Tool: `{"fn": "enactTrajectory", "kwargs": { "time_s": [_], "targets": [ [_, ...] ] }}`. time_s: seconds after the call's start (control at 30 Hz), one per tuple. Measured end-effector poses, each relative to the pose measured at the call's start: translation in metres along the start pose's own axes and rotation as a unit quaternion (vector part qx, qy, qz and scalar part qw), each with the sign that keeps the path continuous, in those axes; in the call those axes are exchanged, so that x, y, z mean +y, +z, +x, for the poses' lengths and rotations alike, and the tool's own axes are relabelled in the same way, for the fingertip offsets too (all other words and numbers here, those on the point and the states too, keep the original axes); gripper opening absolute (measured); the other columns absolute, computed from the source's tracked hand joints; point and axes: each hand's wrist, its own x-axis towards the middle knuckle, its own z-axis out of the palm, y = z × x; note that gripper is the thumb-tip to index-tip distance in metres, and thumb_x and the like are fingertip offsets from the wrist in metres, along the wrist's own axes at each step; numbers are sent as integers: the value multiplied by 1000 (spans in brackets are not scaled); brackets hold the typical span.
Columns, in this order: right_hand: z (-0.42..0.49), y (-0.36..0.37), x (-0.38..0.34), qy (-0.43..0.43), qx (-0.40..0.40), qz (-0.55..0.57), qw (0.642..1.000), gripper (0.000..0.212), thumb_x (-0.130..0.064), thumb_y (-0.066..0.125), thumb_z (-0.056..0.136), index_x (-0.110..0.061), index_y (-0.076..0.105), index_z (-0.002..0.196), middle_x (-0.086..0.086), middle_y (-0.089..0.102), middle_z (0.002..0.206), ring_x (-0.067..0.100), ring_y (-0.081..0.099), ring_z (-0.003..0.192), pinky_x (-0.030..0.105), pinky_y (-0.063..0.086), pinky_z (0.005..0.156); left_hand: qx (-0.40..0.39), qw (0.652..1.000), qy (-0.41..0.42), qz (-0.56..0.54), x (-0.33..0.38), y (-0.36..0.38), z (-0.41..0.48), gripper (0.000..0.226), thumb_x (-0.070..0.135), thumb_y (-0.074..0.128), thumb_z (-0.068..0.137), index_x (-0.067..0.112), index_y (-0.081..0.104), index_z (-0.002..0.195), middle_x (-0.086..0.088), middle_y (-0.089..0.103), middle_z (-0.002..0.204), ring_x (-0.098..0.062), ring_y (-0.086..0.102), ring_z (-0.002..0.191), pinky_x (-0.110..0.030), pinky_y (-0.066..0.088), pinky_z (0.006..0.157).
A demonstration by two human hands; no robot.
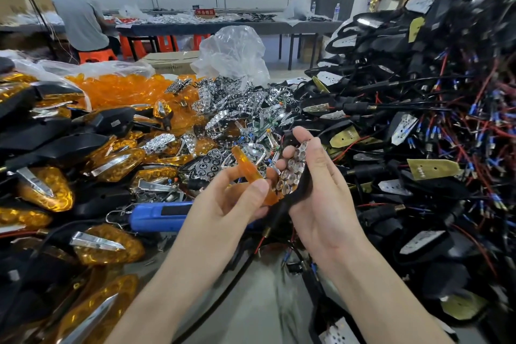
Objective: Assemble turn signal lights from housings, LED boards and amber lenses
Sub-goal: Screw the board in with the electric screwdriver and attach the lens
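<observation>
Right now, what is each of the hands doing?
The left hand pinches an amber lens.
The right hand grips a black housing with a chrome reflector in it.

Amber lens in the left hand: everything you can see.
The amber lens is glossy translucent orange plastic, narrow and elongated as seen edge-on. It tilts, upper end pointing up and left. The left hand pinches its lower part between thumb and fingers. Its lower end nears the black housing in the right hand; contact unclear.

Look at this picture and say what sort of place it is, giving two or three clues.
Most likely a small factory assembly workshop. Heaps of amber lenses and wired black housings lie piled in front, and another person is at a long table strewn with parts.
</observation>
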Motion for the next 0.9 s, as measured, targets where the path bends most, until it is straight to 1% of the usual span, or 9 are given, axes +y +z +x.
{"fn": "enactTrajectory", "kwargs": {
  "time_s": [0.1, 0.17, 0.23, 0.33, 0.43, 0.57, 0.7, 0.83, 0.9],
  "targets": [
    [-3, -1, -3, -7, -7, -41, 999, 27, -43, 63, 89, -30, 79, 107, -4, 66, 87, 9, 63, 77, 27, 57, 73, -16, 1000, 12, 5, -1, 0, 0, 35, 41, 64, 95, 23, 60, 125, 4, 73, 113, -16, 70, 106, -43, 56, 93],
    [-4, 0, -6, -16, -11, -80, 997, 29, -47, 63, 86, -32, 78, 107, -5, 66, 87, 9, 62, 79, 27, 56, 74, -27, 999, 24, 11, -1, 0, 0, 37, 48, 64, 90, 29, 62, 121, 4, 74, 113, -16, 70, 106, -43, 56, 93],
    [-5, 0, -8, -25, -20, -124, 992, 33, -52, 64, 82, -35, 77, 107, -6, 67, 89, 11, 61, 84, 33, 54, 77, -36, 999, 34, 15, 0, 1, 0, 29, 51, 61, 86, 40, 65, 113, 8, 75, 109, -13, 71, 102, -41, 55, 92],
    [-5, 0, -7, -32, -22, -174, 984, 24, -48, 60, 90, -38, 77, 104, -7, 69, 92, 12, 62, 89, 42, 52, 84, -59, 998, 25, -1, 0, 2, 1, 25, 51, 61, 87, 47, 64, 111, 10, 76, 106, -11, 72, 99, -39, 53, 94],
    [-4, -1, -4, -31, -21, -209, 977, 22, -44, 56, 94, -39, 77, 101, -8, 73, 97, 11, 66, 91, 43, 52, 84, -74, 997, 27, 6, -1, 3, 2, 30, 51, 60, 89, 47, 63, 119, 10, 75, 108, -11, 71, 103, -35, 55, 94],
    [-3, -1, 0, -19, -21, -228, 973, 23, -47, 57, 94, -38, 76, 102, -5, 76, 110, 15, 71, 98, 46, 53, 85, -68, 997, 28, 17, -4, 5, 3, 23, 60, 59, 86, 59, 63, 109, 13, 75, 100, -8, 72, 96, -37, 54, 94],
    [-4, -3, 2, -27, -13, -254, 967, 30, -51, 56, 94, -34, 75, 110, -7, 74, 110, 18, 66, 107, 52, 51, 98, -66, 998, 19, 10, -7, 8, 3, 29, 57, 61, 85, 48, 66, 112, 15, 75, 102, -6, 72, 97, -31, 56, 92],
    [-4, -3, 6, -28, -15, -259, 965, 29, -48, 58, 93, -33, 75, 111, -9, 74, 116, 13, 66, 115, 48, 47, 106, -53, 998, 15, 4, -8, 9, 2, 32, 58, 61, 84, 40, 67, 110, 15, 75, 102, -6, 72, 96, -32, 57, 89],
    [-4, -2, 7, -31, -19, -249, 968, 25, -45, 57, 94, -36, 76, 108, -6, 74, 120, 10, 65, 120, 45, 46, 110, -44, 999, 16, -6, -9, 10, 1, 33, 56, 63, 83, 37, 66, 110, 16, 75, 102, -5, 71, 97, -27, 58, 86]
  ]
}}
